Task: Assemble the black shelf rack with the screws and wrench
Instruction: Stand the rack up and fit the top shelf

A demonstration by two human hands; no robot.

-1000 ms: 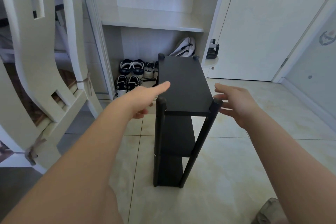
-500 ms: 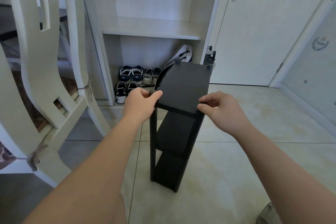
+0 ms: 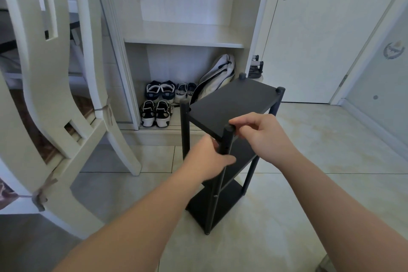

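The black shelf rack (image 3: 234, 99) stands upright on the tiled floor (image 3: 298, 205), turned corner-on. The left hand (image 3: 207, 159) has its fingers wrapped round the near corner post (image 3: 225, 146) under the top shelf. The right hand (image 3: 262, 137) has its fingers pinching that post's top end. Shoes (image 3: 157, 104) sit in the open cabinet (image 3: 185, 35) behind.

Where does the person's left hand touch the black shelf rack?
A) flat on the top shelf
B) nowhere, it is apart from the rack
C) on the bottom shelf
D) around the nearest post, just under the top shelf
D: the left hand grips the near post of the black shelf rack, just below its top shelf.
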